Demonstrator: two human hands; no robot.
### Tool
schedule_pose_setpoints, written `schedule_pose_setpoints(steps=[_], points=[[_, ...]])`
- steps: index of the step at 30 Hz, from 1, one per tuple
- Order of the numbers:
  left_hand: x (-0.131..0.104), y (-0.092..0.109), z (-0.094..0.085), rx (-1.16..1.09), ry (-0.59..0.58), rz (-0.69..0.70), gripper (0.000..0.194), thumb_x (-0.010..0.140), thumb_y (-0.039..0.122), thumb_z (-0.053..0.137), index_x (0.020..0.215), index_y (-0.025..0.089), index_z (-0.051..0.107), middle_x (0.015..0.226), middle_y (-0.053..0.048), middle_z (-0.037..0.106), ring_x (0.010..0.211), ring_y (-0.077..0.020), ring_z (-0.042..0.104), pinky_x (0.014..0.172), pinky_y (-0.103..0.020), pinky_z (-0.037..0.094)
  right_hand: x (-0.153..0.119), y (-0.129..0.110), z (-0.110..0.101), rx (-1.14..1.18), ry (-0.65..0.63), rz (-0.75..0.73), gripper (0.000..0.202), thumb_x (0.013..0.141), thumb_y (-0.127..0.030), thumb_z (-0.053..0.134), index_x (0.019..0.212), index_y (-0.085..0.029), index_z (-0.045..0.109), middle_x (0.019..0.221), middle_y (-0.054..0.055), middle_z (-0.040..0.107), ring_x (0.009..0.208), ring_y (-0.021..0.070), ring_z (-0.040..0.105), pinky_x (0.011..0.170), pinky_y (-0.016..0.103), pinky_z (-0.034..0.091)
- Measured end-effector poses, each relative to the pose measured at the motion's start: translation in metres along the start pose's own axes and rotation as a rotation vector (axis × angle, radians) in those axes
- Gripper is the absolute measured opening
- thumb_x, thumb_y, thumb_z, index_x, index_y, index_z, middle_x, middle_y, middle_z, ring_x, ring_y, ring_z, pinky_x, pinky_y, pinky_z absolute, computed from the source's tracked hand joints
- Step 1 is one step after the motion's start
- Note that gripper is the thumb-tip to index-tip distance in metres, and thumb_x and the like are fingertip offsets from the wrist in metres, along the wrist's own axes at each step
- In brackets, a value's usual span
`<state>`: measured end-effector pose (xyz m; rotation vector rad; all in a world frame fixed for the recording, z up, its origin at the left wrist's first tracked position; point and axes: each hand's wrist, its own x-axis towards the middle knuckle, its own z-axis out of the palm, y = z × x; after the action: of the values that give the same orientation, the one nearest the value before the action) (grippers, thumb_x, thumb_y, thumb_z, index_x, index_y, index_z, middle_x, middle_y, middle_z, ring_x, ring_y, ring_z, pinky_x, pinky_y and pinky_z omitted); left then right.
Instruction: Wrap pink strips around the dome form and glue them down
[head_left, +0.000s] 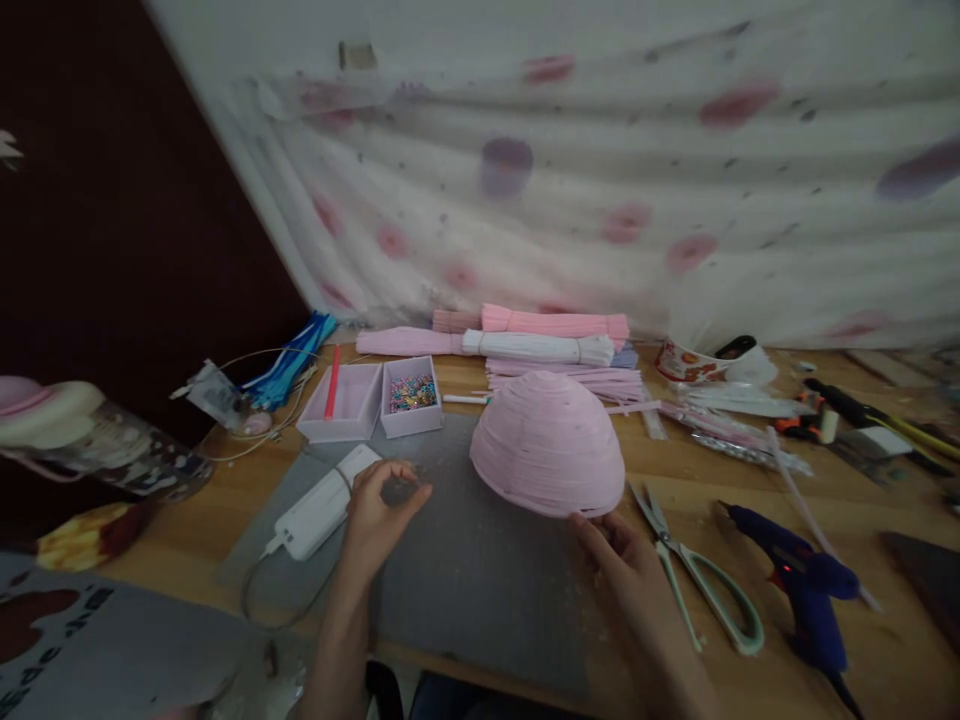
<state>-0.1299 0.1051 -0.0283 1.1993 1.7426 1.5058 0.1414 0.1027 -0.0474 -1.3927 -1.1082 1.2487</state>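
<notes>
A pale pink dome (547, 440), built of fuzzy stems wound in rings, rests rim-down over the grey mat (480, 590). My right hand (626, 570) has its thumb and fingers closed on the near rim of this dome. Left of it, my left hand (382, 515) is held curled above the mat, thumb and fingers nearly meeting. A small blurred, see-through grey thing shows at those fingertips, too unclear to name. Beside my left hand lies a white power bank (322, 505) with a cable. Green-handled scissors (697, 570) lie open just right of my right hand.
A blue glue gun (802, 580) with a red light lies at right. Behind the mat stand a box of colourful beads (412, 392) and a white box (349, 400) with a red stick. Bundles of pipe cleaners (536, 347) lie along the curtain. A bottle (97, 440) is at left.
</notes>
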Motion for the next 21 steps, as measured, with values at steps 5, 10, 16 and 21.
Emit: schedule_pose_setpoints(steps=[5,10,16,21], points=[[-0.003,0.002,-0.001,0.022,0.007,0.026,0.016,0.068,0.038,0.078,0.071,0.024,0.073,0.081,-0.004,0.072,0.086,-0.0253,0.062,0.087,-0.037,0.043,0.004,-0.001,-0.003,0.011,-0.022,0.001,0.042,0.069,-0.061,0.075,0.072,-0.021,0.064,0.054,-0.003,0.05,0.05,0.0137,0.039,0.049,0.028,0.025],[-0.007,0.003,0.002,-0.149,0.053,0.044,0.022,0.074,0.033,0.072,0.058,0.023,0.06,0.072,0.001,0.062,0.078,-0.0188,0.057,0.076,-0.028,0.042,0.006,0.006,-0.003,0.035,-0.027,0.001,0.044,0.069,-0.061,0.076,0.08,-0.018,0.07,0.058,0.0,0.058,0.053,0.0155,0.045,0.05,0.028,0.029],[-0.008,0.007,0.012,-0.409,0.017,0.021,0.04,0.074,0.031,0.073,0.055,0.023,0.039,0.057,0.006,0.048,0.058,-0.0118,0.045,0.06,-0.024,0.039,0.004,0.008,0.0,0.079,-0.039,0.006,0.05,0.068,-0.062,0.077,0.091,-0.017,0.073,0.059,0.001,0.061,0.058,0.019,0.054,0.051,0.028,0.034],[-0.01,0.014,0.023,-0.574,-0.039,-0.028,0.045,0.061,0.038,0.088,0.061,0.021,0.046,0.064,0.005,0.057,0.063,-0.0113,0.056,0.065,-0.024,0.047,0.006,0.005,0.0,0.106,-0.043,0.014,0.053,0.064,-0.064,0.079,0.089,-0.018,0.074,0.066,0.003,0.068,0.073,0.0247,0.064,0.065,0.032,0.045]])
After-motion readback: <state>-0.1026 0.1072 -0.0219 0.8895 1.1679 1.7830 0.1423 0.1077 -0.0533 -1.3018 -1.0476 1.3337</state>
